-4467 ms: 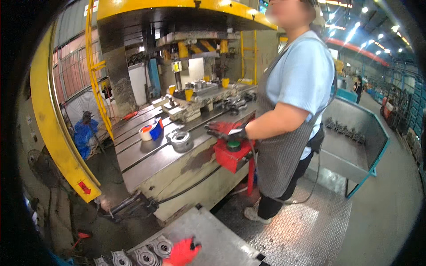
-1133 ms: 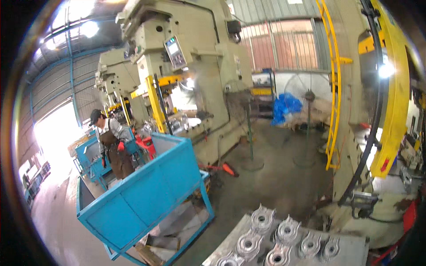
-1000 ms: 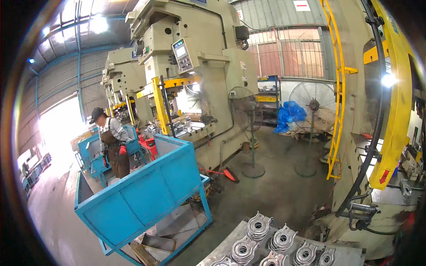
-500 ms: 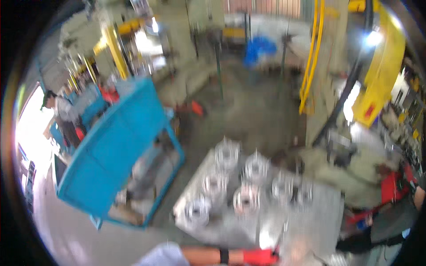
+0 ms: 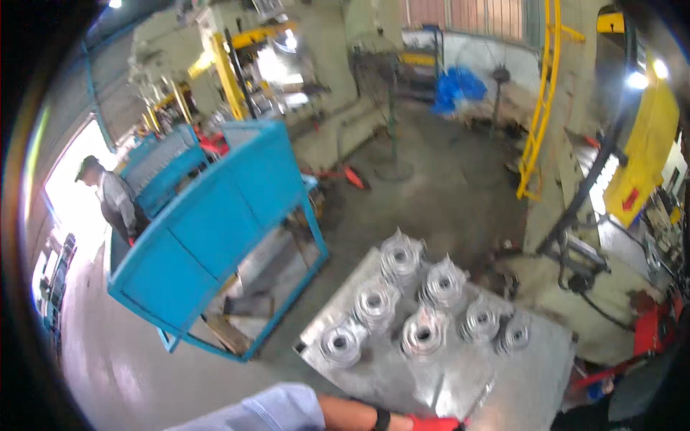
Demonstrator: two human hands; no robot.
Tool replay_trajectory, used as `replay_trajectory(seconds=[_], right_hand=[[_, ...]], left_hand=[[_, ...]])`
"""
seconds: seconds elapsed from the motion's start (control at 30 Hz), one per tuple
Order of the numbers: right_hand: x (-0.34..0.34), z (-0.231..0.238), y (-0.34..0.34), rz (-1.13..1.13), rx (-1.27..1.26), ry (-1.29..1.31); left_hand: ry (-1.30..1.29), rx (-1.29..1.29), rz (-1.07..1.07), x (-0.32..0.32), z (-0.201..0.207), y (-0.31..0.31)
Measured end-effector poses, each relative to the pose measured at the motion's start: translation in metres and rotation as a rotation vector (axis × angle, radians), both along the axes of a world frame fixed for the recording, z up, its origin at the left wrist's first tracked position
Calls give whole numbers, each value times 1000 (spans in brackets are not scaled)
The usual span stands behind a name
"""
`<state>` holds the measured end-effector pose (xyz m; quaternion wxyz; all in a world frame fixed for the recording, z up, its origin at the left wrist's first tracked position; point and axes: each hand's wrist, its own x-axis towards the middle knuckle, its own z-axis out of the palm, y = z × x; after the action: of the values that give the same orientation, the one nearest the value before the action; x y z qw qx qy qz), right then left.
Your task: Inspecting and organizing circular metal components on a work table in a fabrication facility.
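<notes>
My left hand [image 5: 434,424], in a red glove, shows at the lower edge over the near part of a grey metal table [image 5: 532,366]. The frame's edge cuts it off, so its fingers and anything in them are mostly hidden. A thin, light strip [image 5: 480,399] slants across the tabletop just past the glove. Farther up the table stand several stacks of silvery ring-shaped metal parts; the nearest to my hand is a reddish-tinted stack [image 5: 424,335]. Another stack [image 5: 340,343] stands at the left side, and a smaller one [image 5: 515,335] at the right. My right hand is not in view.
A blue metal cart [image 5: 208,244] with a lower shelf stands left of the table. Behind it a person [image 5: 115,197] stands bent forward. On the right are a machine with a yellow panel [image 5: 643,158], a yellow ladder [image 5: 540,108] and red material [image 5: 652,332] beside dark cloth.
The view has turned left and steadied, so the table and cart appear farther right. My left forearm shows lower and farther right, with more of the glove cut off.
</notes>
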<state>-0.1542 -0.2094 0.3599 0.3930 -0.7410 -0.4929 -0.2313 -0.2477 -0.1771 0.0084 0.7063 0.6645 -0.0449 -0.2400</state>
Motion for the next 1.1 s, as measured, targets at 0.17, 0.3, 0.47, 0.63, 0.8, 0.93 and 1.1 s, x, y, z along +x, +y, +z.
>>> replay_trajectory(seconds=[0.17, 0.3, 0.47, 0.63, 0.8, 0.93, 1.1], right_hand=[[-7, 3, 2, -54, -45, 0], [-6, -3, -9, -68, -9, -24], [-11, -3, 1, -83, -43, -3], [-18, 1, -12, -95, -58, -8], [-20, 0, -9, -96, -57, -1], [-32, 4, -22, -119, -65, -3], [-30, 2, -16, -136, -30, -9]], left_hand=[[266, -79, -77, -2, 60, 24], [-36, -64, -71, 13, -26, 6], [147, -38, -81, 4, 25, 26], [196, -42, -12, 1, 25, 26], [136, -7, -14, -1, 34, 25], [-107, -39, 10, -9, 31, 3], [136, -5, -46, -1, 30, 31]])
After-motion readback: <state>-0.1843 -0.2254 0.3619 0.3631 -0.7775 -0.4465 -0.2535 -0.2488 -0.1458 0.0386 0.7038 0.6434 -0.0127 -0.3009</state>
